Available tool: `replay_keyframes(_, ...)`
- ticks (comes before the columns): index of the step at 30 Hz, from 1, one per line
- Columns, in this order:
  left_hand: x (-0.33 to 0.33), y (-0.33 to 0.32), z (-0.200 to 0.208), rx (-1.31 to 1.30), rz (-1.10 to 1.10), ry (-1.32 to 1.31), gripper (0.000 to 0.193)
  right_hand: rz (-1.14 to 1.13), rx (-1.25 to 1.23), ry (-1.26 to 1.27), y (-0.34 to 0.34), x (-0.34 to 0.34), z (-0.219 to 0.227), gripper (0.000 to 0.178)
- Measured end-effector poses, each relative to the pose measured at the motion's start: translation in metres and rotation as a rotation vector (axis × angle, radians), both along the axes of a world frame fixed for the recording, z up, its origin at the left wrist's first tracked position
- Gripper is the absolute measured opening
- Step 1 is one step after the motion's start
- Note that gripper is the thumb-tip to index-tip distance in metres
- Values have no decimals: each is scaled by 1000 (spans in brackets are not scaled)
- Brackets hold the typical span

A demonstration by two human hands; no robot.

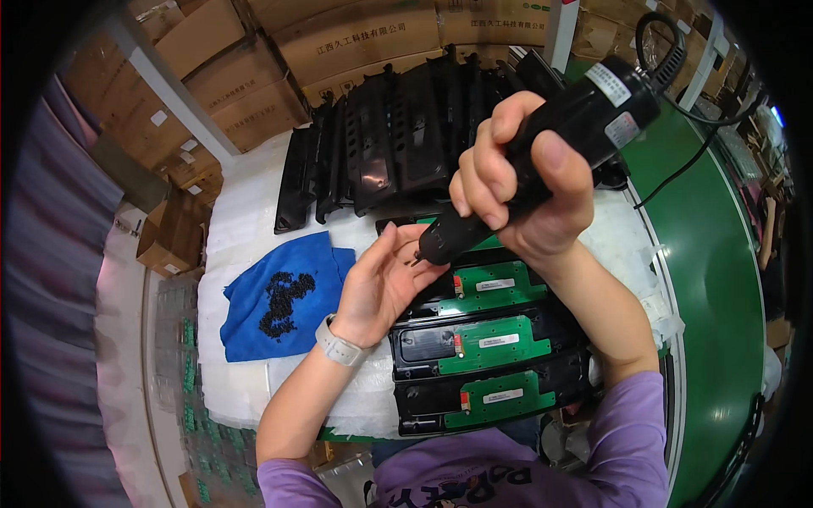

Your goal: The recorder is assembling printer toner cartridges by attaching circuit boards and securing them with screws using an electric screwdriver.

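My right hand (pixel 542 199) is wrapped round a black electric screwdriver (pixel 584 106), tilted with its tip down to the left. The tip reaches my left hand (pixel 377 279), which lies palm up with its fingers stretched out. A small dark piece shows at the tip over the palm; whether it is the bit alone or a screw as well, I cannot tell. Below the hands, several black plastic panels (pixel 417 345) lie in a row, each with a green circuit board (pixel 525 336) on it. Left of my left hand, a heap of tiny black screws (pixel 278 317) rests on a blue cloth (pixel 241 292).
More black plastic panels (pixel 364 152) stand stacked at the back of the white-padded table (pixel 254 216). The screwdriver's cord (pixel 677 173) runs off to the right over a green surface (pixel 699 279). Cardboard boxes (pixel 356 42) are piled behind, and a white post (pixel 174 85) rises at the left.
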State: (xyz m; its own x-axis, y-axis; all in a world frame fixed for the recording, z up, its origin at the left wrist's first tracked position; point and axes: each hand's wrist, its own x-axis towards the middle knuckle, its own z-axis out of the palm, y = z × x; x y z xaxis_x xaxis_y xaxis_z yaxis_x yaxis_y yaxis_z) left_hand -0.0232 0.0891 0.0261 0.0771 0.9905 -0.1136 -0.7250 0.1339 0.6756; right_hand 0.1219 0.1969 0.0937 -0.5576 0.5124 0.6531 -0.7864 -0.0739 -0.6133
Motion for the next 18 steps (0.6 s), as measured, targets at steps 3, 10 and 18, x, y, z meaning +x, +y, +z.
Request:
replay_keyframes(3,4,-2,6,27,-28,8,46,-22,52,-65,-5,-4,-7,30)
replay_keyframes(10,-6,-3,-2,62,-72,235,39,-90,52,-32,-2,2,-1,30)
replay_keyframes(18,-6,-1,-10,14,31,337,17,-188,-2,-3,6,15,14,30)
